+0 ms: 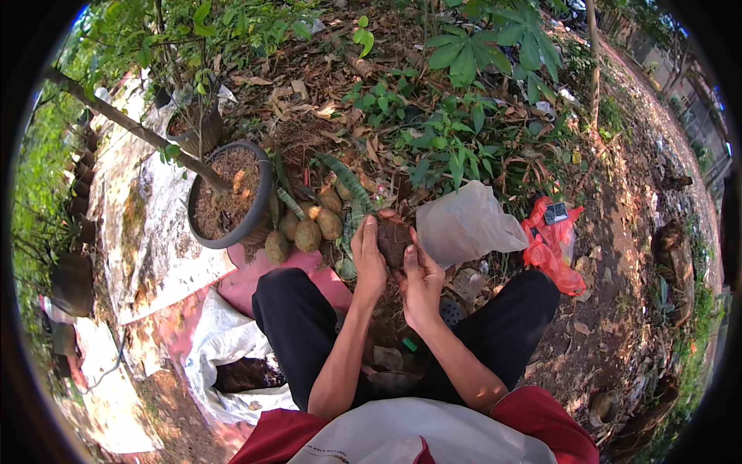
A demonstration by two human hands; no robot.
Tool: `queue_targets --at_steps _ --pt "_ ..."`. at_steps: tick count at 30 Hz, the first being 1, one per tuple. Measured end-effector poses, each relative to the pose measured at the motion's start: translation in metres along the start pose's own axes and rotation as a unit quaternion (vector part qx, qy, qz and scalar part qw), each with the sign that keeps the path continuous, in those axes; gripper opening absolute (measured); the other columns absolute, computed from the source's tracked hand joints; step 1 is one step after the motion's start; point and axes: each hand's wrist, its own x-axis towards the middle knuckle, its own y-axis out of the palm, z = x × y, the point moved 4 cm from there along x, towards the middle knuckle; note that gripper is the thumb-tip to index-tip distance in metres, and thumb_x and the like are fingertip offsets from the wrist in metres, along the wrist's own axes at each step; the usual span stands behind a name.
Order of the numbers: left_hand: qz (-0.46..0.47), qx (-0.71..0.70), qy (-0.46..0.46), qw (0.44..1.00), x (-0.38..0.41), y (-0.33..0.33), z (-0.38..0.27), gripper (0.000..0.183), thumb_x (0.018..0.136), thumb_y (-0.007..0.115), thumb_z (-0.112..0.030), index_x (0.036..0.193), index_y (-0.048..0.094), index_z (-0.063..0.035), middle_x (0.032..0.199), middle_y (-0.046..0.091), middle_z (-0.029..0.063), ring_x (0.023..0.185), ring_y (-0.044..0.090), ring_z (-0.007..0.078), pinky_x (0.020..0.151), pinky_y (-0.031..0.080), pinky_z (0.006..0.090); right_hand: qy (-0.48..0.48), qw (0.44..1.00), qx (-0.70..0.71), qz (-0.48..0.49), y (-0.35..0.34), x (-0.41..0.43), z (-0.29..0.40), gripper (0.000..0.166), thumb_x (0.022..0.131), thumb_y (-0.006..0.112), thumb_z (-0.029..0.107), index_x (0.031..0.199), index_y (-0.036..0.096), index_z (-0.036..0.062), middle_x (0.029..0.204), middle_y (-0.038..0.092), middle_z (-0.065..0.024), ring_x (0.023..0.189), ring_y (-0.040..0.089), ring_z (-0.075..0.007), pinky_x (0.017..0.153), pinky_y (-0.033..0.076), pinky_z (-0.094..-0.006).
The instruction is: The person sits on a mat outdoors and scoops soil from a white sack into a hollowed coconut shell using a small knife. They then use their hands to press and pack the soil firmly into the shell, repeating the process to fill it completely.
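Between my two hands, above the ground in front of my knees, is a dark brown ball of soil [394, 245]. My left hand [368, 255] cups its left side with the fingers pointing up. On the other side my right hand [422, 281] wraps the ball, its thumb across the front. A banded snake plant leaf [348, 180] slants up and left from the top of the ball; where it joins is partly hidden by my fingers. Left of my hands lie several greenish-brown rounded balls [307, 235], some with snake plant leaves beside or rising from them.
A black pot [269, 180] with a slender trunk stands at left. An open white sack [223, 330] with dark material lies by my left knee. Right of my hands is a pale plastic bag [469, 223], then a red plastic bag [550, 255] with a small dark device [555, 213].
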Motion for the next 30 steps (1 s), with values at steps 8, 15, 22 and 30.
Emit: queue_targets --at_steps 8,15,22,30 --pt "-0.075 -0.037 -0.096 0.992 -0.002 -0.010 0.008 0.045 0.096 0.052 -0.045 0.102 0.058 -0.0002 0.085 0.064 0.0077 0.072 0.063 0.0161 0.066 0.053 0.0297 -0.287 0.858 -0.417 0.081 0.007 -0.002 0.010 0.054 0.087 0.066 0.009 0.135 0.046 -0.0021 0.135 0.049 -0.0237 0.127 0.048 -0.0310 0.098 0.044 -0.0362" --pt "-0.137 -0.229 -0.182 0.946 -0.004 -0.018 0.018 0.035 0.095 0.053 -0.039 0.086 0.059 -0.0052 0.077 0.061 0.0053 0.074 0.063 0.0168 0.067 0.053 0.0298 -0.331 0.823 -0.454 0.083 0.026 -0.011 0.012 0.052 0.085 0.066 0.004 0.134 0.048 -0.0019 0.134 0.049 -0.0249 0.128 0.046 -0.0362 0.101 0.042 -0.0401" --pt "-0.123 -0.185 -0.168 0.960 -0.007 -0.015 0.011 0.047 0.095 0.051 -0.048 0.087 0.059 -0.0022 0.075 0.061 0.0080 0.065 0.061 0.0179 0.060 0.053 0.0300 -0.401 0.793 -0.452 0.082 0.012 -0.003 -0.006 0.048 0.086 0.062 0.000 0.133 0.051 0.0004 0.133 0.051 -0.0226 0.125 0.049 -0.0358 0.100 0.044 -0.0389" --pt "-0.037 -0.259 -0.221 0.939 -0.009 -0.012 -0.001 0.048 0.099 0.039 -0.047 0.106 0.060 -0.0042 0.100 0.065 0.0086 0.089 0.064 0.0191 0.080 0.053 0.0310 -0.491 0.700 -0.502 0.133 0.029 -0.002 0.016 0.056 0.084 0.068 0.010 0.136 0.047 0.0033 0.133 0.050 -0.0251 0.122 0.051 -0.0394 0.097 0.046 -0.0410"
